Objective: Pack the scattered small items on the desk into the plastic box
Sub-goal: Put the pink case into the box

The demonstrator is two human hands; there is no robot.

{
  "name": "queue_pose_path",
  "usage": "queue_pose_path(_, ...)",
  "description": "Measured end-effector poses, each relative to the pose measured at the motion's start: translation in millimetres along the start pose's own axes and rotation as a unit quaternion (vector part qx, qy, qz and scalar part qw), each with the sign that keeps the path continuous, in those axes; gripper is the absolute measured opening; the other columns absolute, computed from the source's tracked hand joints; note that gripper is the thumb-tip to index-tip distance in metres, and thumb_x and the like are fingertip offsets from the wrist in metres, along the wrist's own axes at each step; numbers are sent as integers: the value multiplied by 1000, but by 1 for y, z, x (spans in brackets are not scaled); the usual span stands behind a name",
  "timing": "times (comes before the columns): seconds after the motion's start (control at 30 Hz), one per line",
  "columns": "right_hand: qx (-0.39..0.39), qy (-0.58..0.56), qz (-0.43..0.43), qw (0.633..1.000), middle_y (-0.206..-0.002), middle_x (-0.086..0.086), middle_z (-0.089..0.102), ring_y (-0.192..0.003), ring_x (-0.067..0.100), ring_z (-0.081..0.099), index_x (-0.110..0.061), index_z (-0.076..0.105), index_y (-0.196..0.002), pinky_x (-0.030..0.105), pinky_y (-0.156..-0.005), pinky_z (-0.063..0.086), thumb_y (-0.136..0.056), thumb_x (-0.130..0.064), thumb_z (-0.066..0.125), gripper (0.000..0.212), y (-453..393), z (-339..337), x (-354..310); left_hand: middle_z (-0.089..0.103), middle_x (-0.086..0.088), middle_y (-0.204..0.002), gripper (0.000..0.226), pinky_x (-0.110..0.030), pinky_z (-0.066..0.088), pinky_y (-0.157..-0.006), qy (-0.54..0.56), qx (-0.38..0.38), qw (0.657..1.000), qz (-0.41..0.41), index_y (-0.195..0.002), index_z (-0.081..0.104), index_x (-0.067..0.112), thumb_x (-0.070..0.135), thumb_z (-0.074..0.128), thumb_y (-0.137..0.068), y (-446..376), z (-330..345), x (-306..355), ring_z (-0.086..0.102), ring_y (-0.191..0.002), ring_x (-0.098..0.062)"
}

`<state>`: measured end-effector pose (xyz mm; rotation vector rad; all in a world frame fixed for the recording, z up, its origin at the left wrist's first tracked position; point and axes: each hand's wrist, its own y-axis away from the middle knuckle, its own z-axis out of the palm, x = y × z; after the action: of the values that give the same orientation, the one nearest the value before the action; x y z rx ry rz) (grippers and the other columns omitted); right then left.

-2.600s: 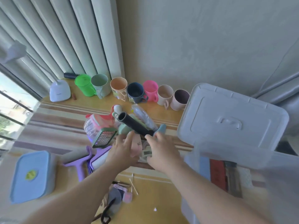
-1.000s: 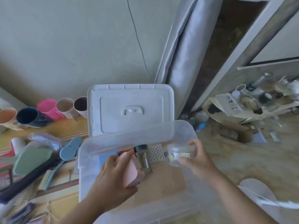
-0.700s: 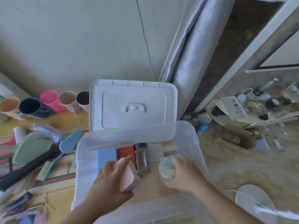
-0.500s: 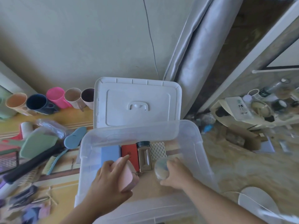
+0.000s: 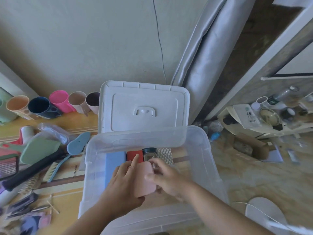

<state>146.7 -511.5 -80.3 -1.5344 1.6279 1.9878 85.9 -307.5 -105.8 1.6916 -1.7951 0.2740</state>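
Hands both inside the clear plastic box (image 5: 210, 160) on the bench (image 5: 71, 121): left hand (image 5: 124, 185) wrapped round a pink item (image 5: 146, 180), right hand (image 5: 166, 175) touching its side (fingers curled, grip hard to tell), lid (image 5: 144, 107) propped behind.

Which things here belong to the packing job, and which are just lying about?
Job:
plastic box, pink item held over it by left hand and right hand, blue block, red block, glass jar, brush, black tube.

Lying about:
box lid, row of cups, curtain.
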Motion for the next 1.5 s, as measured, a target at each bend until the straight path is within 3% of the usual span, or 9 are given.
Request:
queue_pose_path(0.2, 124, 109, -24, 986, -126, -17, 57, -108, 9, 61, -57, 46, -139, 33, -87, 57, -79, -30, 76, 72, 15, -25, -4, 9, 28, -152, 125, -19, 28, -112, 50, -12, 995, 81, -149, -22, 61, 49, 75, -70, -6, -1, 12, 20, -137, 0)
queue_pose_path(0.33, 287, 386, -1, 876, -135, -4, 45, -114, 24, 57, -42, 34, -149, 37, -79, 53, -88, -39, 68, 70, 2, -84, 0, 16, 13, -162, 102, -29, 32, -118, 33, -2, 996, 83, -157, -6, 55, 54, 62, -81, 2, -6, -1, 22, -147, -11)
queue_pose_path(0.5, 243, 563, 60, 788, -121, 8, 53, -101, 34, 62, -28, 39, -140, 37, -65, 51, -95, -32, 64, 52, -43, -91, 22, 38, 4, -150, 74, -42, 53, -102, -43, 31, 996, 79, -153, 39, 38, 48, 58, -82, 16, -9, -30, 42, -135, -24)
queue_pose_path(0.73, 252, 546, 72, 795, -117, 10, 54, -95, 32, 61, -20, 47, -124, 37, -70, 45, -94, -39, 68, 40, -74, -81, 43, 55, 6, -133, 41, -40, 56, -93, -101, 67, 983, 135, -123, 67, 36, 40, 57, -83, 39, -12, -52, 51, -126, -22)
queue_pose_path(0.93, 277, 620, 44, 733, -114, 8, 48, -89, 29, 56, -21, 47, -117, 39, -73, 52, -90, -68, 62, 55, -79, -77, 50, 63, 3, -124, 29, -43, 53, -95, -132, 104, 975, 144, -107, 73, 34, 32, 58, -82, 50, -17, -56, 57, -124, -26)
queue_pose_path(1.03, 281, 614, -12, 738, -123, 6, 51, -103, 28, 54, -21, 57, -118, 39, -83, 50, -97, -52, 61, 38, -70, -71, 45, 64, 6, -121, 27, -42, 53, -95, -133, 107, 975, 143, -104, 73, 36, 31, 59, -81, 48, -18, -54, 59, -123, -25)
queue_pose_path(1.23, 238, 576, -11, 782, -148, 5, 42, -127, 30, 43, -25, 47, -142, 43, -98, 51, -94, -53, 53, 56, -51, -51, 46, 59, 3, -133, 38, -41, 53, -102, -114, 87, 981, 133, -113, 67, 37, 28, 71, -77, 53, -27, -48, 50, -132, -23)
queue_pose_path(1.37, 292, 531, -183, 775, -125, 9, 66, -116, 32, 56, -14, 68, -125, 45, -99, 44, -80, -33, 79, 50, -49, -13, 14, 45, -3, -148, 45, -41, 44, -108, -99, 117, 983, 96, -128, 60, 36, 27, 65, -84, 58, -48, -62, 40, -141, -28)
queue_pose_path(1.5, 289, 471, -269, 789, -133, 13, 60, -125, 39, 52, -10, 67, -131, 53, -102, 49, -82, -30, 82, 55, -61, 58, -37, 40, 0, -150, 47, -44, 41, -110, -66, 175, 982, 22, -136, 54, 38, 37, 64, -90, 66, -88, -116, 39, -138, -28)
